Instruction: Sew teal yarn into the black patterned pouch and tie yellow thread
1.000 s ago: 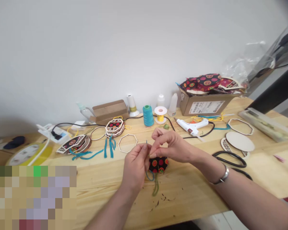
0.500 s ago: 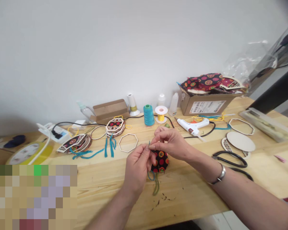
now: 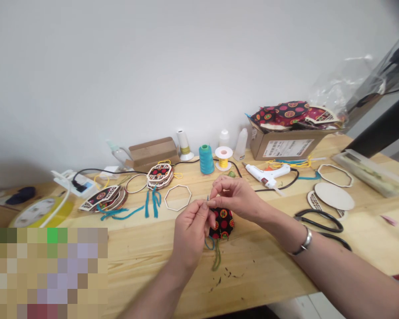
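Observation:
My left hand (image 3: 193, 226) and my right hand (image 3: 234, 195) meet at the fingertips above the table. Both pinch a thin blue thread (image 3: 208, 199), whose short end sticks up between the fingers. A blue loop (image 3: 209, 243) hangs below my left fingers. Just under and behind the hands lies a black fabric piece with red and orange round patterns (image 3: 224, 223), partly covered by my fingers. A green cord loop (image 3: 216, 258) extends from its lower edge.
Behind the hands stand a teal thread cone (image 3: 206, 160) and a yellow spool (image 3: 223, 159). A glue gun (image 3: 267, 175) and black-handled scissors (image 3: 319, 220) lie right. Patterned stacks (image 3: 159, 176) and an octagonal frame (image 3: 177, 198) are left; a filled cardboard box (image 3: 286, 144) is behind.
The hands stay almost in place; my right fingertips have shifted very slightly at the thread. Nothing has been let go.

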`<state>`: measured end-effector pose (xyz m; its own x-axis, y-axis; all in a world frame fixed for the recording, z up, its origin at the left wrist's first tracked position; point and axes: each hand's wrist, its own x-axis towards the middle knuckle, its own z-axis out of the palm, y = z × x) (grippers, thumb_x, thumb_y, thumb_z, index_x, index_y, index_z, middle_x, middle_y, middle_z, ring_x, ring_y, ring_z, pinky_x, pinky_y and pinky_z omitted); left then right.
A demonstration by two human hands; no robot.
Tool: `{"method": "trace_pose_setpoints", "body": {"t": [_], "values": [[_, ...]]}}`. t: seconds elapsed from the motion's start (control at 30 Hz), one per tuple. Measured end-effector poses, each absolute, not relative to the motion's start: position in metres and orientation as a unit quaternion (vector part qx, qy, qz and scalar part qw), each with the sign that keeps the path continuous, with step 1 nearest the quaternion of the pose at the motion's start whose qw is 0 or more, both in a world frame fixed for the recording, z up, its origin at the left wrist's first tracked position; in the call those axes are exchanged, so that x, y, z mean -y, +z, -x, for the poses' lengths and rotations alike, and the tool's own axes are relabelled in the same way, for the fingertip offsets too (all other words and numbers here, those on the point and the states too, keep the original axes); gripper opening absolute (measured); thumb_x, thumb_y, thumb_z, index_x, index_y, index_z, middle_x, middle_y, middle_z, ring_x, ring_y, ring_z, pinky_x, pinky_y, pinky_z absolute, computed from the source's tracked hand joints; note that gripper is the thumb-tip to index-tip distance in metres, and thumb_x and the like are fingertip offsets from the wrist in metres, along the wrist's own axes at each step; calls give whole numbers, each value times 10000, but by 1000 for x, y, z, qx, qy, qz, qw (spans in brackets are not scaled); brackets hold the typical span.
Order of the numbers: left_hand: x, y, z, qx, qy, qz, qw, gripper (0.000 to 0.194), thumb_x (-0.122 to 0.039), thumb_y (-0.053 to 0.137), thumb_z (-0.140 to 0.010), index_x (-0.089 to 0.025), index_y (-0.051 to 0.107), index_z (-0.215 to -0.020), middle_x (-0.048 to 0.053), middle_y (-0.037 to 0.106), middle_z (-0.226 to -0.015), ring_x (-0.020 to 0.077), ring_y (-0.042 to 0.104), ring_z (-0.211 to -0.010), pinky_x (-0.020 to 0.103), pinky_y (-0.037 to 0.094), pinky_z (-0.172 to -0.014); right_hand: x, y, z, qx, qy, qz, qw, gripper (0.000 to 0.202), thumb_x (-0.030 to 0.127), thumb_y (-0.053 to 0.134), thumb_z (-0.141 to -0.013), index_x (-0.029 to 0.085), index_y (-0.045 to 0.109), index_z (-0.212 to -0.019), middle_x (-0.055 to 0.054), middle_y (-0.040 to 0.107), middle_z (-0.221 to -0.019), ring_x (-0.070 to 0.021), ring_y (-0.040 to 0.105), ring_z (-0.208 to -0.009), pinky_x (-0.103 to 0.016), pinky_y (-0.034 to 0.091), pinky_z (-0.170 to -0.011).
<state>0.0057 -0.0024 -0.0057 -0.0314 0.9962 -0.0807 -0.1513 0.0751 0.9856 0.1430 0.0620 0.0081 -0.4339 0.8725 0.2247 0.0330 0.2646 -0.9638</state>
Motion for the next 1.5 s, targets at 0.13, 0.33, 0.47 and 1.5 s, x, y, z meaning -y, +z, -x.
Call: {"method": "trace_pose_setpoints", "body": {"t": [0.13, 0.33, 0.47, 1.5], "values": [[3, -7, -6, -498, 518, -433, 544, 247, -368, 509, -845, -167, 572, -717, -51, 499, -506, 49, 324, -408, 186, 226, -412, -61, 10, -144, 649, 544, 371, 382, 295, 329, 740, -637, 148, 662, -857, 37, 452, -654, -71, 386, -572, -223, 327, -521], [3, -5, -6, -496, 515, -443, 540, 260, -363, 522, -836, -159, 567, -681, -47, 478, -499, 51, 316, -412, 193, 217, -407, -62, 12, -147, 590, 662, 327, 328, 293, 301, 722, -657, 154, 698, -909, 21, 556, -643, -71, 473, -578, -209, 365, -527], [3, -4, -6, -497, 511, -448, 539, 280, -366, 526, -834, -155, 558, -653, -44, 475, -494, 51, 320, -409, 198, 216, -407, -63, 10, -146, 574, 685, 290, 343, 191, 283, 732, -644, 163, 714, -791, -21, 639, -792, -104, 567, -685, -228, 432, -594], [-4, 1, -9, -392, 562, -327, 651, 149, -263, 628, -768, -123, 615, -720, -22, 521, -564, 20, 297, -428, 175, 230, -423, -59, 20, -147, 571, 631, 343, 397, 242, 306, 663, -714, 184, 677, -923, -13, 663, -866, -108, 564, -752, -260, 429, -708]]}}
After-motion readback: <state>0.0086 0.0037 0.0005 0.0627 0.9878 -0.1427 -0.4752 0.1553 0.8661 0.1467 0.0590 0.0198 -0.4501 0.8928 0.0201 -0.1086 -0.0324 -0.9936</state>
